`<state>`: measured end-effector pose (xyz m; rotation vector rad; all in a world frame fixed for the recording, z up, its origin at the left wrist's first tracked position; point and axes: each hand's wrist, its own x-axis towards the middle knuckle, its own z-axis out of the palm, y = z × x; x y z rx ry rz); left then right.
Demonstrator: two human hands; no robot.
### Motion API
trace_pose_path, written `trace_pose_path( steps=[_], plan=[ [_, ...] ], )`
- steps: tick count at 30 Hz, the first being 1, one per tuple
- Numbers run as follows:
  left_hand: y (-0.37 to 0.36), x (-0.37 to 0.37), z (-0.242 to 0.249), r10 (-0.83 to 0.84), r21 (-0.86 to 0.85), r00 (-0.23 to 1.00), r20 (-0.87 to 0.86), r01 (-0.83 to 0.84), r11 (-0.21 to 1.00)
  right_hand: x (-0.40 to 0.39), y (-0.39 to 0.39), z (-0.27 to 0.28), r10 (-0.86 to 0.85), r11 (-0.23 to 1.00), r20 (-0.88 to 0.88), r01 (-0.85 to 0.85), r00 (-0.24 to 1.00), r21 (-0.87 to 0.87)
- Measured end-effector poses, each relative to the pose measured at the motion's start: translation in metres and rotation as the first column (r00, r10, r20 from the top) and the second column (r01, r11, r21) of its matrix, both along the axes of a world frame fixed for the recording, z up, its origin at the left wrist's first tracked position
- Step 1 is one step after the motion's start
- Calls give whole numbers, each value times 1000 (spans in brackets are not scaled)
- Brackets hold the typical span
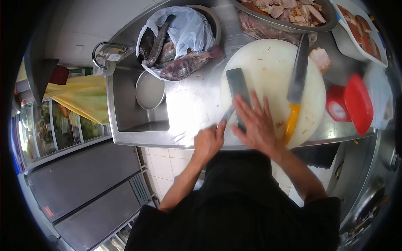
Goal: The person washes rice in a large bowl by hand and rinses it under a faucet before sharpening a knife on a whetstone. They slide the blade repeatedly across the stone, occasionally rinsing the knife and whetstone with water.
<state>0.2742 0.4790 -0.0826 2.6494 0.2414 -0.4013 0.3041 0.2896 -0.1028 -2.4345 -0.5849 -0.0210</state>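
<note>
My left hand (208,143) is closed at the counter's front edge around a narrow greyish tool (228,113), which looks like a small knife. Its far end points up toward a dark grey sharpening stone (237,81) on the left of the round white cutting board (268,54). Over the lower part of that stone lies my right hand (256,123), fingers spread; whether it presses down cannot be seen. To its right, a large knife (299,71) with a yellow handle (292,121) rests across the board, blade pointing away.
Whole fish (186,67) lie in a plastic bag (192,31) at the back left. Below is a sink (125,100) with a round pan (150,90). Behind the board stands a bowl of cut meat (289,10). A red scale (338,106) stands right.
</note>
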Motion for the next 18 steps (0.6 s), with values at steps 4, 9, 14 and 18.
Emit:
trace_pose_path(
  steps=[4,9,14,18],
  plan=[
    [0,37,-11,-8,27,1000,-19,9,1000,32,-3,-4,-11,999,65,14,998,-44],
    [-22,114,-3,15,-14,994,104,-13,1000,110,-1,-14,-76,979,168,105,983,-174],
    [-8,32,-12,-15,60,999,37,13,998,29,-2,-2,-23,996,48,27,999,-87],
    [-6,7,-7,-3,3,1000,5,3,1000,10,-1,-1,-16,999,3,16,1000,-51]
  ],
)
